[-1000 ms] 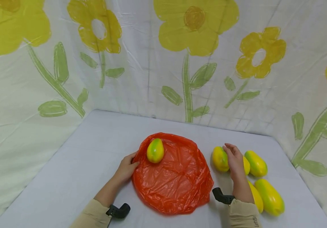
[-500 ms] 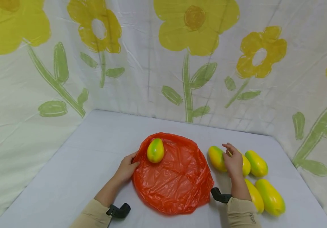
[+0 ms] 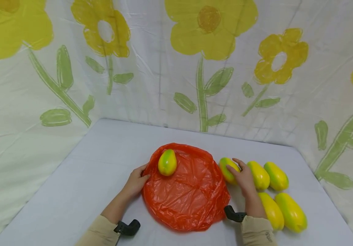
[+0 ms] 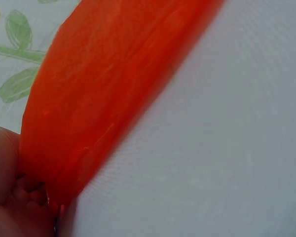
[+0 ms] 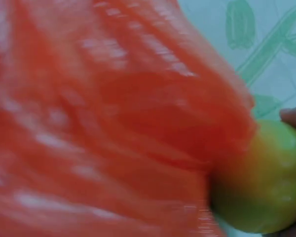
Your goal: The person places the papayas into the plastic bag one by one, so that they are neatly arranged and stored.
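Observation:
A round red plastic bag (image 3: 191, 194) lies spread with its mouth up, and one yellow-green papaya (image 3: 167, 163) rests inside near its far left rim. My left hand (image 3: 137, 179) pinches the bag's left edge; the left wrist view shows the bag's red film (image 4: 98, 89) running up from the fingers. To the right of the bag, my right hand (image 3: 243, 176) grips a second papaya (image 3: 225, 166), thumb on the near side and fingers round the far side. In the right wrist view, that papaya (image 5: 266, 192) is right at the bag's edge, partly covered by the red plastic.
Several more papayas (image 3: 258, 176) lie on the right side of the white table (image 3: 96, 164), in two rough rows beyond my right forearm. Behind the table hangs a white curtain (image 3: 145, 85) printed with yellow flowers.
My right hand has shifted left with its papaya, away from the other papayas and up to the bag's right edge. The left hand and the bag have stayed in place.

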`<state>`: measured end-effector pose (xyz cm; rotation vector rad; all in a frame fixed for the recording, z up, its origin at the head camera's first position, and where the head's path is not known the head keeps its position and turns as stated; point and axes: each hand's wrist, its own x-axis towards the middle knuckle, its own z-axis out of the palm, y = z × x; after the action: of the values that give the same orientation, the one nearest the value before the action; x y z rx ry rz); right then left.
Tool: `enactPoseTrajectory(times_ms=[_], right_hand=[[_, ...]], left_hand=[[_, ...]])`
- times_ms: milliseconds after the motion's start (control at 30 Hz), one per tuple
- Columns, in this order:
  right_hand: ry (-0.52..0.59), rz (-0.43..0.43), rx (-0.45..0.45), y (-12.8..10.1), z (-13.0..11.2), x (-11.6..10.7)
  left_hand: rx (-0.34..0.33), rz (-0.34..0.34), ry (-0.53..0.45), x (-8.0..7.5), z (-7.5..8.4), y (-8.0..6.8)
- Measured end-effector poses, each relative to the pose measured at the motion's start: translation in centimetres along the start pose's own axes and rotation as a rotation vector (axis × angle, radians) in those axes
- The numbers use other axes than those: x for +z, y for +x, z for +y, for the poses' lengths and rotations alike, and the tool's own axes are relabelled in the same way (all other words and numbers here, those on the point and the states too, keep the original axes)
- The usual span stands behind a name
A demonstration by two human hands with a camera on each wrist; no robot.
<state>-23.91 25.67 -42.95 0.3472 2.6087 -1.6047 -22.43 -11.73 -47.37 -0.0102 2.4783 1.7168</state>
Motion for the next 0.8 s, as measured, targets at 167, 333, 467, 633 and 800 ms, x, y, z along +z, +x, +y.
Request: enactPoseTrajectory(times_ms=[167,333,467,633,800], right_hand=[[0.051,-0.014,0.04,0.0,0.8,0.7],[0.135,0.011,0.026,0.2,1.1,1.0],[0.191,0.041,0.042,0.2,1.3,1.1],[0.215,0.069,0.043,0.1,1.4,1.3],[0.244,0.081,0.047,0.1,1.5,1.3]], left_hand=[[0.005,-0.004,-0.012,0.1,-0.1,0.1],[-0.004,0.001,-0.011,0.1,-0.1,0.0],[-0.005,0.002,-0.012,0.0,0.0,0.0],[0.002,0.002,-0.002,-0.1,0.3,-0.2],[-0.002,-0.002,0.003,-0.1,0.3,-0.2]])
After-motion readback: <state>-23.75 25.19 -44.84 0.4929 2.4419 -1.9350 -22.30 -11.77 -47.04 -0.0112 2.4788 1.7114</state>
